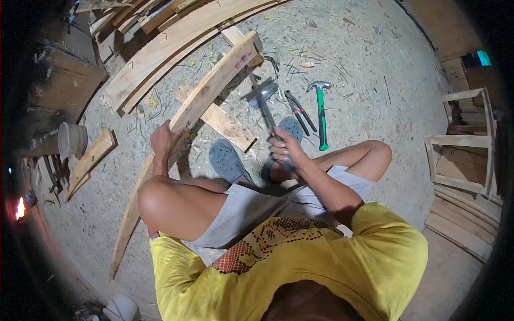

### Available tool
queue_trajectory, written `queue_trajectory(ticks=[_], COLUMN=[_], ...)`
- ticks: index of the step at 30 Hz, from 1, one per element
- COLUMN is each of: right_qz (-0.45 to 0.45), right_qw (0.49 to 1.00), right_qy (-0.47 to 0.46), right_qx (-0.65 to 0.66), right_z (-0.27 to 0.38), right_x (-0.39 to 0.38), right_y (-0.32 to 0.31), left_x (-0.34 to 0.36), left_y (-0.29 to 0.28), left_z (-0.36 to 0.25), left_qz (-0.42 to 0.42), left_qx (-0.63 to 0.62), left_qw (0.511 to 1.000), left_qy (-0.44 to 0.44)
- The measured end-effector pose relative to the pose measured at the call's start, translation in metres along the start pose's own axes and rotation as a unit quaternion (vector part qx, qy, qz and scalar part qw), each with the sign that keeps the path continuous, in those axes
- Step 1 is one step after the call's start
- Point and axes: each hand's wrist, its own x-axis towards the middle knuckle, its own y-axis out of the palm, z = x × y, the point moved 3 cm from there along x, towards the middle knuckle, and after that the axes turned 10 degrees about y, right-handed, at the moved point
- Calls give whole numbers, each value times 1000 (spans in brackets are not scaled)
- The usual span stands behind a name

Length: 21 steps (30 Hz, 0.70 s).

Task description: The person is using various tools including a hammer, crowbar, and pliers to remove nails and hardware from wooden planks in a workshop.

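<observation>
A long wooden plank (214, 79) slants from the lower left to the upper middle, its far end raised on a short wood block (234, 35). My left hand (165, 141) is closed around the plank's edge near its middle. In my right hand (287, 151) is a hammer (263, 107) with a dark handle, held over the floor right of the plank; its head is smeared by motion. Beneath the plank a flat board (227, 125) lies crosswise. Pliers with red handles (302, 111) and a green-handled claw hammer (322, 115) lie to the right.
Bent nails and wood chips litter the rough floor (369, 80). Longer curved boards (160, 53) lie at the upper left, near a grey bucket (72, 140) and a short plank (91, 163). A wooden frame (463, 140) and stacked boards (463, 222) stand at right. A small flame (20, 208) burns at the far left.
</observation>
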Motion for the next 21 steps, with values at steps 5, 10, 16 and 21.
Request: queue_trajectory(ticks=[5, 10, 16, 21], right_qz=[46, -365, -406, -382], right_qw=[982, 751, 526, 460], right_qy=[-15, -195, -97, -193], right_qx=[185, -515, -741, -778], right_z=[24, 101, 171, 261], right_x=[-40, -69, -76, -31], right_y=[-35, -173, -182, -206], left_x=[-12, -10, -65, -89], left_y=[-4, 7, 24, 56], left_z=[-2, -35, -35, -86], left_qz=[-7, -19, -78, -124], left_qx=[16, 24, 39, 48], left_qw=[1000, 999, 995, 986], left_qy=[-7, 18, 51, 101])
